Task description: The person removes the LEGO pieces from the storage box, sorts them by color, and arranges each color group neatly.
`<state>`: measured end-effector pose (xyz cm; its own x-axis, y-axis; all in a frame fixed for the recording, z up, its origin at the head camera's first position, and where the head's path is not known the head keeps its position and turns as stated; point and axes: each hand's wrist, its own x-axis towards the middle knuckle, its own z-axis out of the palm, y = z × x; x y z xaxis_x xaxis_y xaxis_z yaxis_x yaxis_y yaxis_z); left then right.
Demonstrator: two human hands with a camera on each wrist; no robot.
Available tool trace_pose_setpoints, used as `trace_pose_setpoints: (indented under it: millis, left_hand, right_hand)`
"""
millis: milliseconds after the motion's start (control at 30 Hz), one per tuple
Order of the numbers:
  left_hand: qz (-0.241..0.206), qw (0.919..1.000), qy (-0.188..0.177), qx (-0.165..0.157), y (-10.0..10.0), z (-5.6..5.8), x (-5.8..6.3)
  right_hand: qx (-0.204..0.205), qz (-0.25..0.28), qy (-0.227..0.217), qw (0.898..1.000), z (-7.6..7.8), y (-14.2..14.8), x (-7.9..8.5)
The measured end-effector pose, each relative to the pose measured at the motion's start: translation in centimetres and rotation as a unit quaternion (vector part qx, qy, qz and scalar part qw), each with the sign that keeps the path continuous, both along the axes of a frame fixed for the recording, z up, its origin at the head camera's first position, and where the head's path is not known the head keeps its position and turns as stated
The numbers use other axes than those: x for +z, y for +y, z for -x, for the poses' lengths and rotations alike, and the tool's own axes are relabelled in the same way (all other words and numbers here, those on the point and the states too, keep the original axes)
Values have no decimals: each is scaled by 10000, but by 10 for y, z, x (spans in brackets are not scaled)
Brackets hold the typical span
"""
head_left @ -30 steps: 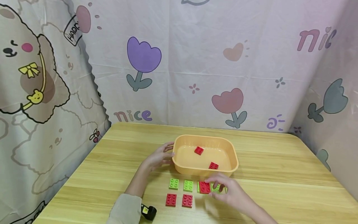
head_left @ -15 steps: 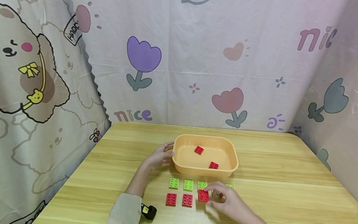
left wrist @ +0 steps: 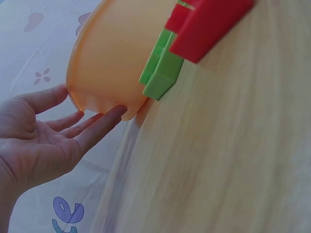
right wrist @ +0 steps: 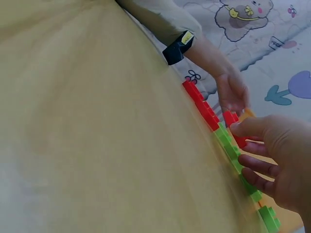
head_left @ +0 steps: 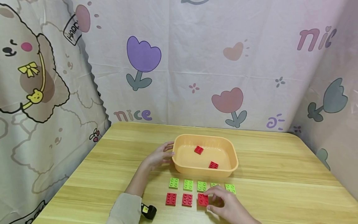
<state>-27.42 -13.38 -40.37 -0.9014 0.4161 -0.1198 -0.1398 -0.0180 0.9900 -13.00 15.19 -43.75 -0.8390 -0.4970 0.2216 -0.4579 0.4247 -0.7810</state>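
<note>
My right hand (head_left: 229, 205) pinches a red toy brick (head_left: 202, 200) between thumb and fingers, at the right end of a row with two other red bricks (head_left: 171, 199). Behind them runs a row of several light green bricks (head_left: 188, 185); one is partly covered by the right hand. My left hand (head_left: 158, 158) touches the left side of an orange plastic basin (head_left: 195, 170). The left wrist view has its thumb at the rim and its fairly straight fingers (left wrist: 99, 128) against the outer wall. Two red bricks (head_left: 199, 150) lie inside the basin.
Everything stands on a wood-grain table (head_left: 128, 140). A patterned curtain (head_left: 184, 46) hangs behind it and at both sides. On the left wrist sits a black strapped device (head_left: 149, 212), just left of the red row.
The right hand has brought its red brick from over the green row toward the front, down beside the other two red bricks. The left hand and the basin stay put.
</note>
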Motion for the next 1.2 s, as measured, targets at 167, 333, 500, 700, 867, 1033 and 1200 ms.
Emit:
trace_pose_setpoints:
  millis: [167,333,500,700,867,1033,1200]
  left_hand:
    - [41,10000,9,43,0,0,0]
    - [30,10000,2,40,0,1,-1]
    - [39,10000,26,70,0,1,-2]
    - [63,10000,18,34,0,1,-1]
    - [95,10000,8,24,-1,0,-1]
    - [78,10000,18,22,-1,1,-1]
    - [42,10000,47,-5,-1,1,-1]
  right_hand:
    - [18,-3,-4,10000,1,0,-5]
    - [-23,-80,38,10000,1,-1,-8]
    - [-79,-137,222,9996,1,-3,-10]
    - [-84,-298,724,9969,0,-5,-11]
    - [-88,-577,1466,9875,0,-7,-14]
    - [-106,-679,1590,9849,0,-7,-14]
    - [-130,-689,1568,9851,0,-7,-13]
